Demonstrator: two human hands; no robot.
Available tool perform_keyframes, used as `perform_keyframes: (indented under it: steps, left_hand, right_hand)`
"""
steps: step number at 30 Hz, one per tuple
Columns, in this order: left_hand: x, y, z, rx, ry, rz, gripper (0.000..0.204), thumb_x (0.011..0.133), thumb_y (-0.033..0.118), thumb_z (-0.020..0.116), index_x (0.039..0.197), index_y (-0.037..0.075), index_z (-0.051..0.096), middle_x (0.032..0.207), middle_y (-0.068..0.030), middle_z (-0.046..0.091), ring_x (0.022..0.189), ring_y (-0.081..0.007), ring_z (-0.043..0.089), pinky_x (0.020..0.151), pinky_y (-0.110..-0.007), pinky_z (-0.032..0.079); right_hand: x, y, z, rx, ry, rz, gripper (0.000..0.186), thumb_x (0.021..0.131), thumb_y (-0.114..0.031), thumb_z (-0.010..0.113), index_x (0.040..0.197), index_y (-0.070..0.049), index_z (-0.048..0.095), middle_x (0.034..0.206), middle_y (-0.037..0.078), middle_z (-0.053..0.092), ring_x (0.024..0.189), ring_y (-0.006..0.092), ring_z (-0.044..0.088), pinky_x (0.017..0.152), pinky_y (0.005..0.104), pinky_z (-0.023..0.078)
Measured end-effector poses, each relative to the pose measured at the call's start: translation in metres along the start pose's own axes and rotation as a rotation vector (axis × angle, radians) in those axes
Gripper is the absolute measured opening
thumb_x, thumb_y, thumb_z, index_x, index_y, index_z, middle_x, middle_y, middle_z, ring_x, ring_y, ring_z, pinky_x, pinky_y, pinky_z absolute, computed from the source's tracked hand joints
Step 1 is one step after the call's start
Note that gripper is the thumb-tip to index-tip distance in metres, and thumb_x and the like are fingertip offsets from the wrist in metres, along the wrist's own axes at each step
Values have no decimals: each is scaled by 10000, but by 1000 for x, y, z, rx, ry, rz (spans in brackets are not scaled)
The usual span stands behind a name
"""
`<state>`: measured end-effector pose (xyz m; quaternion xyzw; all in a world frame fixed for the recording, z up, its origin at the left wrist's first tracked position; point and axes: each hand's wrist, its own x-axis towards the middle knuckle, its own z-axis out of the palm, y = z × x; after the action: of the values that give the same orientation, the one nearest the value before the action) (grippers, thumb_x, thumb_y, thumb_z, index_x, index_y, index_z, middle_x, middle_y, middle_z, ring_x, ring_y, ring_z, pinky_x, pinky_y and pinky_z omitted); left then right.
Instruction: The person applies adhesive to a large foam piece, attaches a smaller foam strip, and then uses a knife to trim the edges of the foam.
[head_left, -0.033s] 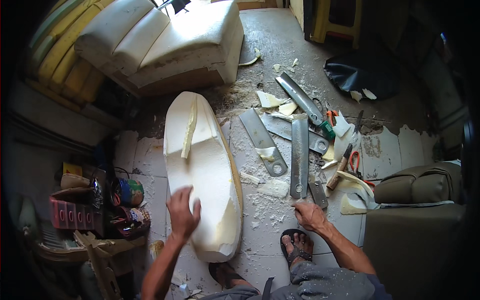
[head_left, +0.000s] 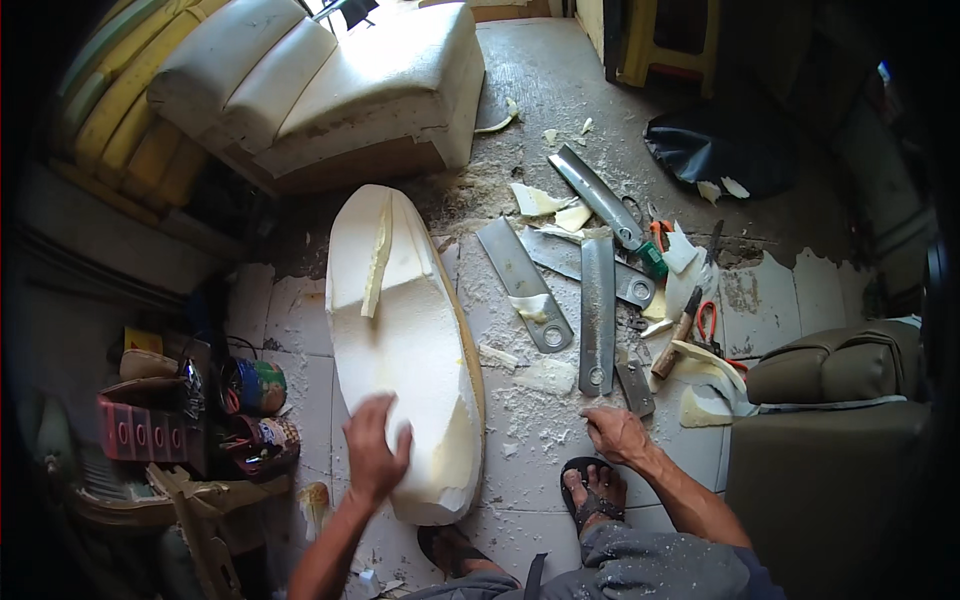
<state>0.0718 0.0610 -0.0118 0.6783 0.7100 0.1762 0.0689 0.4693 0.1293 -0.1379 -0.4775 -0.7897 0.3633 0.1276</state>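
Observation:
A long, shaped white foam block [head_left: 400, 330] lies on the tiled floor, with a thin foam strip [head_left: 376, 270] across its upper part. My left hand [head_left: 375, 448] is at the block's lower left surface with fingers apart; I cannot tell whether it is touching. My right hand [head_left: 616, 436], fingers curled, is low over the floor just below an upright-lying grey metal blade [head_left: 597, 310] and a small metal plate [head_left: 633, 385]; what it holds, if anything, is hidden. More blades [head_left: 525, 280], a wooden-handled knife [head_left: 676, 340] and orange-handled scissors [head_left: 708, 325] lie to the right among foam scraps.
A white cushioned seat [head_left: 370, 90] stands at the back, yellow pads [head_left: 120, 110] at upper left. Containers [head_left: 250, 385] and a red organizer [head_left: 140, 430] crowd the left. A grey-brown cushion [head_left: 820, 460] is at right; black material [head_left: 705, 150] lies behind the tools.
My left hand has shifted slightly right and down over the foam block. My right hand has moved very slightly down and left.

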Motion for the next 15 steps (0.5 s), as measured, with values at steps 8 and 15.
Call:
perform_keyframes:
  steps: [8,15]
  left_hand:
    - [-153,-8,31,283,-104,144,682,863,603,713,1436,254,593,1598,-131,412,1525,-332,282,1226,-545,111]
    - [-164,-59,21,263,-7,117,625,824,612,706,1365,303,655,1605,-93,419,1531,-337,270,1228,-555,101]
  right_hand:
    - [8,-82,52,-36,-567,61,454,996,-512,564,1013,-95,745,840,206,727,853,437,711,795,511,572]
    - [-8,-67,108,-111,-592,-57,450,1008,-520,548,1020,-110,733,835,205,725,821,447,706,767,529,564]
